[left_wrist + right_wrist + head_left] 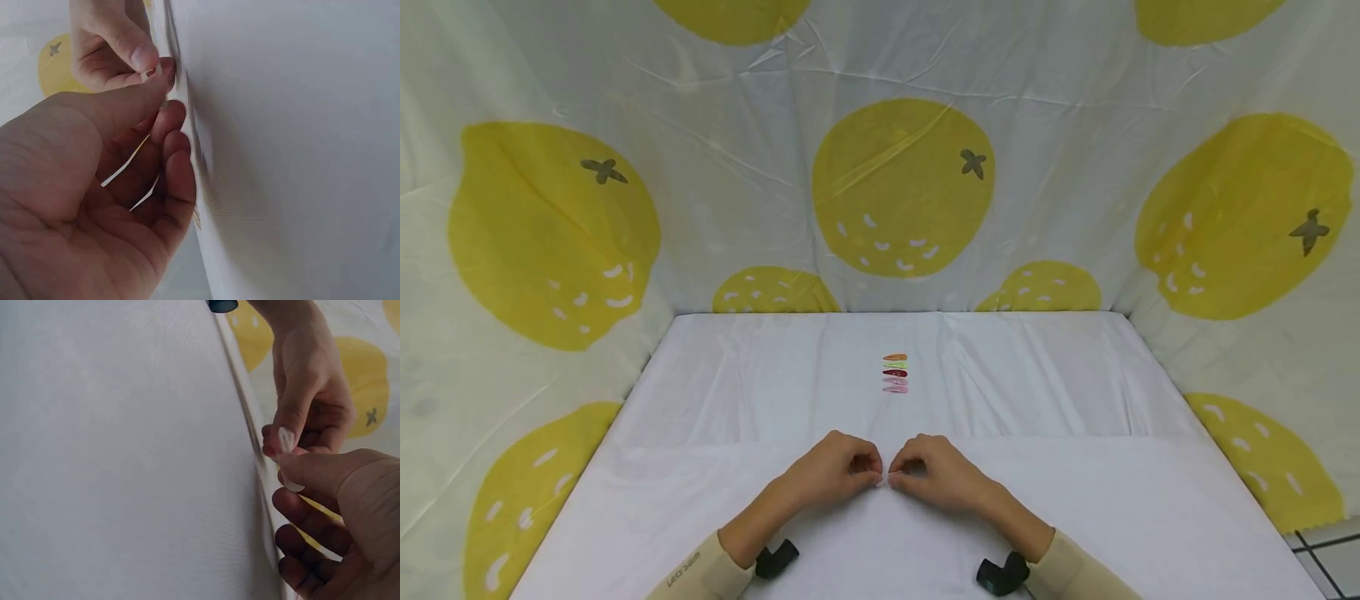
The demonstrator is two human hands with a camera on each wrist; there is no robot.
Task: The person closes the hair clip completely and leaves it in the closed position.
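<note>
A small white snap hair clip (pixel 285 439) shows between the fingertips of both hands in the right wrist view, its middle covered by the right thumb. My left hand (pixel 838 468) pinches one end between thumb and index finger. From the other side my right hand (pixel 943 473) pinches it too, its other fingers loosely curled. Both hands meet low over the white cloth, near the middle. Farther off, several snap hair clips (pixel 895 373) lie in a column: orange, light green, dark red and pink.
A white cloth (pixel 1037 375) covers the table, with a fold line running across it. Curtains printed with yellow lemons (pixel 902 187) hang at the back and both sides. Black wrist devices (pixel 777 559) sit below each hand at the beige sleeves.
</note>
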